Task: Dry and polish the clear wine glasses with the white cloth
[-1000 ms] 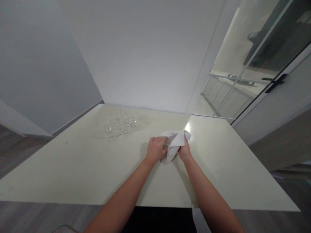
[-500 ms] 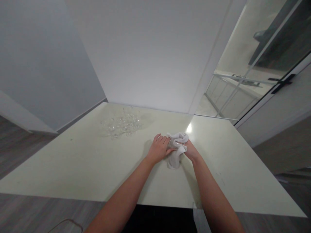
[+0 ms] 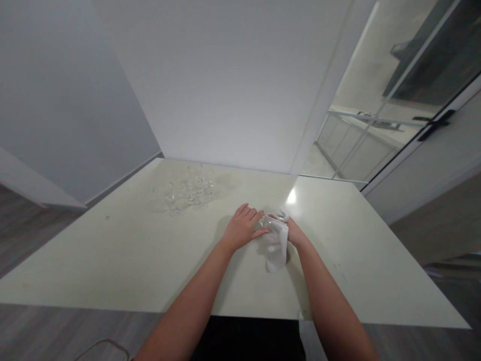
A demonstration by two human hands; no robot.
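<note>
While both forearms reach out over the table [image 3: 112, 260], the right hand [image 3: 295, 233] grips a white cloth [image 3: 276, 245] that hangs from it above the tabletop. Against the cloth lies a clear glass [image 3: 267, 220], on which the left hand [image 3: 242, 228] rests with fingers stretched flat, not closed. Farther off, left near the wall, stands a cluster of glasses [image 3: 186, 190].

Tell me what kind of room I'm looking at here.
Probably a home dining or kitchen area: a pale table against a white wall, clear glasses clustered at its far side, and a glass sliding door on the right.
</note>
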